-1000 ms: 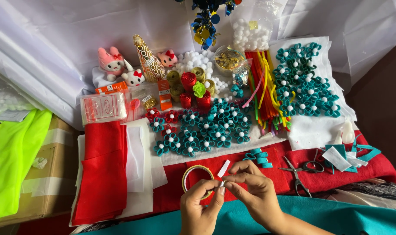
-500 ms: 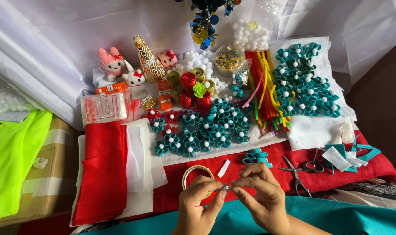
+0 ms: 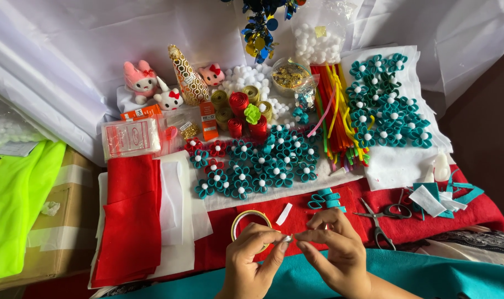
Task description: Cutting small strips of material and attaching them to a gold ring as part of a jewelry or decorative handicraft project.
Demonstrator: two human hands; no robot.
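Left hand (image 3: 251, 260) and right hand (image 3: 334, 252) meet at the near edge of the table, fingertips pinched together on one small white strip (image 3: 288, 238) — too small to tell its material. Both hands are closed narrow on it, thumb against forefinger.

Directly behind the left hand, a roll of tape (image 3: 248, 220) lies flat on the red felt (image 3: 318, 213), partly covered by the knuckles. A loose white slip (image 3: 284, 214) lies just beside the roll. Behind the right hand sit a few teal felt loops (image 3: 329, 198); scissors (image 3: 382, 216) lie to the right, blades closed.

Further back, a cluster of teal felt flowers (image 3: 263, 163) with white centres rests on white felt — a second cluster (image 3: 386, 102) occupies the far right corner. Pipe cleaners (image 3: 336, 113) lie between the two. Folded red felt sheets (image 3: 131, 213) lie at the left edge.
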